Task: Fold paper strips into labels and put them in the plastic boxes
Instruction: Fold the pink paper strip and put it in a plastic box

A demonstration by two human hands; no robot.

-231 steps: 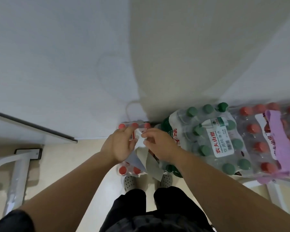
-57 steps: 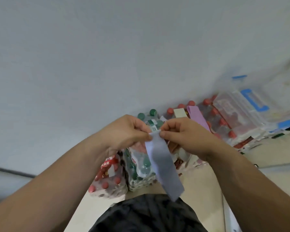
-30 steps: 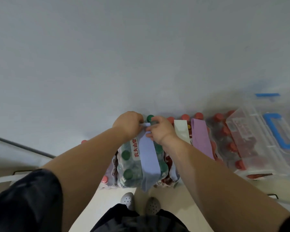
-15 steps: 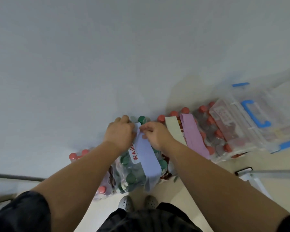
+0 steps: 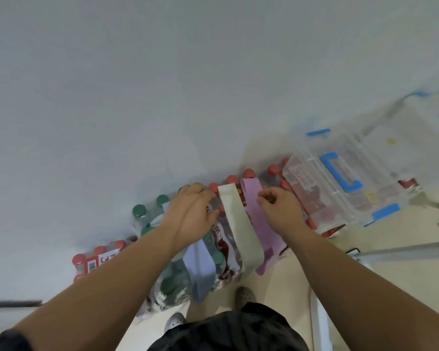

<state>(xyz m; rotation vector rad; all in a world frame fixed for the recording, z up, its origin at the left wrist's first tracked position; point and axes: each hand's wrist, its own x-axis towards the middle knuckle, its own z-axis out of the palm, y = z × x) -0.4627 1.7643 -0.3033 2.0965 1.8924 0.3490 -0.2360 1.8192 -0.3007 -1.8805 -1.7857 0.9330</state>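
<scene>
White labels on the shrink-wrapped bottle packs [image 5: 147, 219] carry red writing, too blurred to read. Three paper strips lie draped over the packs side by side: a blue strip [image 5: 200, 267] under the left hand [image 5: 190, 216], a cream strip [image 5: 236, 224] between the two hands, and a purple strip [image 5: 260, 224] just beside the right hand [image 5: 280, 211]. The left hand lies palm down, fingers stretched, its grip wide and flat over the blue strip's upper end. The right hand is knuckles up with fingers [image 5: 264, 198] curled; whether its grip pinches the purple strip cannot be told. A clear plastic box [image 5: 322, 188] with a blue handle sits to the right
</scene>
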